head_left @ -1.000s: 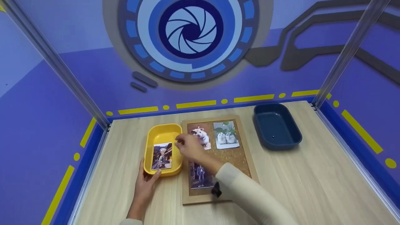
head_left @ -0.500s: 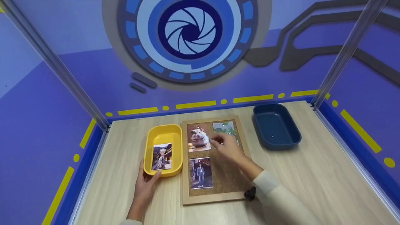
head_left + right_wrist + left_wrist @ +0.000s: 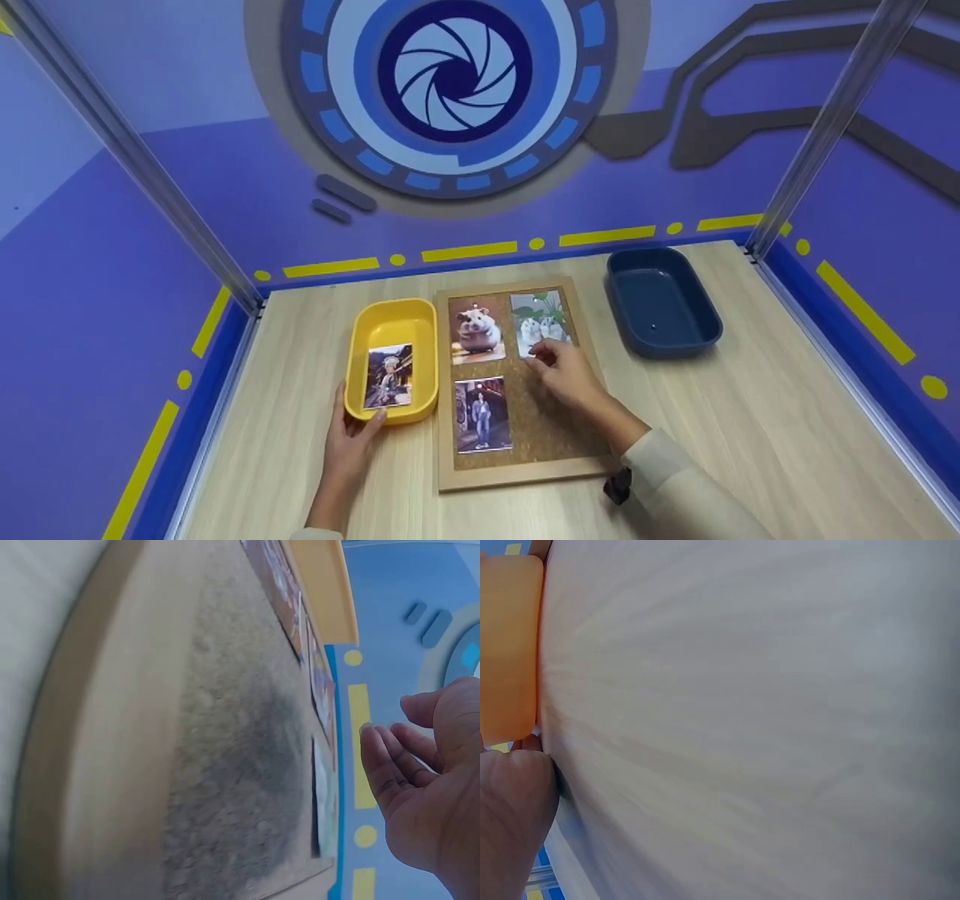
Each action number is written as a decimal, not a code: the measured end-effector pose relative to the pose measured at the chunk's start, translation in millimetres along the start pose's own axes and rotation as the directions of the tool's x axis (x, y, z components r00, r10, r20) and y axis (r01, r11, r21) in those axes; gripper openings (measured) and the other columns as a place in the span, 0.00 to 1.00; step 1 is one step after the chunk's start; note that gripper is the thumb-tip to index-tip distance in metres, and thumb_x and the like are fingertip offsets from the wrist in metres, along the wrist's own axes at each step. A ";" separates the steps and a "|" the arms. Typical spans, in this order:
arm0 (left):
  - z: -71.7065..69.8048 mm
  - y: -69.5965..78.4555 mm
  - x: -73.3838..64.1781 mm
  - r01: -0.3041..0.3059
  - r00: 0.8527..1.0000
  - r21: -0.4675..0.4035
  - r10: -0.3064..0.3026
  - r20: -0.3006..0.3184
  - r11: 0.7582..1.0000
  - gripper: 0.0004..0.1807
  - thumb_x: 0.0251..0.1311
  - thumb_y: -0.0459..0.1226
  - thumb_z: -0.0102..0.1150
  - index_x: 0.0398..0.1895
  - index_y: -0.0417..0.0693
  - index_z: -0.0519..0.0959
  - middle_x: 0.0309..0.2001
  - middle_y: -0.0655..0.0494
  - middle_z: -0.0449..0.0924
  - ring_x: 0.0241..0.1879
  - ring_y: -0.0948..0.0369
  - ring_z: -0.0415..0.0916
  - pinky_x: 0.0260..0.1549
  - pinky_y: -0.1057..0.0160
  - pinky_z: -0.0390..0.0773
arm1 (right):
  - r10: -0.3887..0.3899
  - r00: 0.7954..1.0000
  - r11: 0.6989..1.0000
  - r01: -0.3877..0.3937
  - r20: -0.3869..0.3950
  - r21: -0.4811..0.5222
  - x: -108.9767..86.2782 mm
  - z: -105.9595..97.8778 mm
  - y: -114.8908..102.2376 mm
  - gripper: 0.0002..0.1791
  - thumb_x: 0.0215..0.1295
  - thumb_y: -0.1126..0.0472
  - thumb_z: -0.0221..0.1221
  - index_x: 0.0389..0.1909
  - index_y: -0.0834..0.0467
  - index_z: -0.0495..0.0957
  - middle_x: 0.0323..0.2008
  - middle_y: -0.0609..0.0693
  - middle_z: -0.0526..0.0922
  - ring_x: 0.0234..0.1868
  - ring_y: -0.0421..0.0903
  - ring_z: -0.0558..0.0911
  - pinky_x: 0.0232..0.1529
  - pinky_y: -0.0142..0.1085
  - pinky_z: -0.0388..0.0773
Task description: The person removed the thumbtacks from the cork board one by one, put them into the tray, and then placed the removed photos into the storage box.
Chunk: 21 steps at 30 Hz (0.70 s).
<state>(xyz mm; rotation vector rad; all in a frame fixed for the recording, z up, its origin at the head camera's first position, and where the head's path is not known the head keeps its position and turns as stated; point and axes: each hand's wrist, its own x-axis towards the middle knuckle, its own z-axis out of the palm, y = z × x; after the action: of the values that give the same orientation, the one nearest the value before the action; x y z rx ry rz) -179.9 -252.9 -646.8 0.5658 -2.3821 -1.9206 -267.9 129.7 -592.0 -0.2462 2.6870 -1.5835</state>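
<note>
My left hand (image 3: 351, 442) grips the near end of a yellow box (image 3: 431, 367), its thumb at the front rim and its fingers along the left side. In the left wrist view, part of the hand (image 3: 514, 802) shows beside the box (image 3: 508, 645). A photo (image 3: 388, 376) lies in the box. My right hand (image 3: 566, 375) hovers over a wood-framed cork board (image 3: 551, 427), near the lower edge of a photo of two hamsters (image 3: 541, 324). In the right wrist view, its fingers bend loosely, the thumb apart, with nothing visible between them.
Pinned on the board are a single-hamster photo (image 3: 478, 334) and a photo of a standing person (image 3: 482, 416). A dark blue box (image 3: 701, 330) with a small shiny spot inside stands right of the board. Purple walls (image 3: 210, 195) enclose the wooden table (image 3: 780, 420).
My right hand has moved right from beside the yellow box, across the board, to just below the two-hamster photo. My left hand stays on the yellow box.
</note>
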 end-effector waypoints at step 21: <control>1.2 13.1 -8.9 -0.030 0.998 0.050 0.033 -0.054 0.998 0.60 0.67 0.44 0.73 0.89 0.54 0.39 0.88 0.43 0.46 0.86 0.41 0.50 0.84 0.43 0.59 | 0.004 1.000 1.000 -0.004 0.001 0.019 -2.8 -12.6 13.4 0.07 0.72 0.62 0.67 0.45 0.62 0.87 0.33 0.51 0.85 0.31 0.42 0.80 0.30 0.31 0.78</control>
<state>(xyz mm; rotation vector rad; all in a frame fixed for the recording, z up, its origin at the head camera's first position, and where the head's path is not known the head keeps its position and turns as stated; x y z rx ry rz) -175.3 -246.9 -632.8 0.5719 -2.3955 -1.8148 -268.0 147.4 -597.7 -0.2406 2.6688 -1.6059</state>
